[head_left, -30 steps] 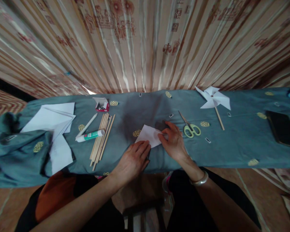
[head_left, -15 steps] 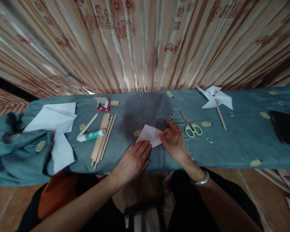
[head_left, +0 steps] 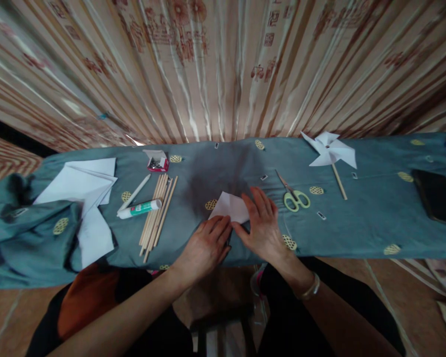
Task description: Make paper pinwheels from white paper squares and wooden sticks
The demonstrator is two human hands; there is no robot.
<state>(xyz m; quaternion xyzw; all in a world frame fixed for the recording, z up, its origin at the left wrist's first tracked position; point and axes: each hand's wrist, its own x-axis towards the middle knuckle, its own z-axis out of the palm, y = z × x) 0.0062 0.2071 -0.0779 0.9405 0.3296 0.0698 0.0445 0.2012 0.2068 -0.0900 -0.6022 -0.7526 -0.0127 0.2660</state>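
Observation:
A folded white paper (head_left: 228, 207) lies on the blue-grey cloth (head_left: 357, 218) in front of me. My left hand (head_left: 205, 247) rests flat on the paper's near left corner, fingers stretched out. My right hand (head_left: 262, 224) lies flat over the paper's right part, fingers spread and pressing down. Neither hand holds anything. A bracelet sits on my right wrist.
Green-handled scissors (head_left: 294, 196) lie just right of my right hand. A finished paper pinwheel (head_left: 330, 151) on a stick is farther right, a dark phone (head_left: 434, 196) at the far right. Left: wooden sticks (head_left: 156, 213), a glue stick (head_left: 139, 208), a pin box (head_left: 156, 161), white sheets (head_left: 80, 188).
My right hand has gone from pinching the paper's right edge to lying flat on it, shifted slightly left and nearer to me. My left hand has stayed in place.

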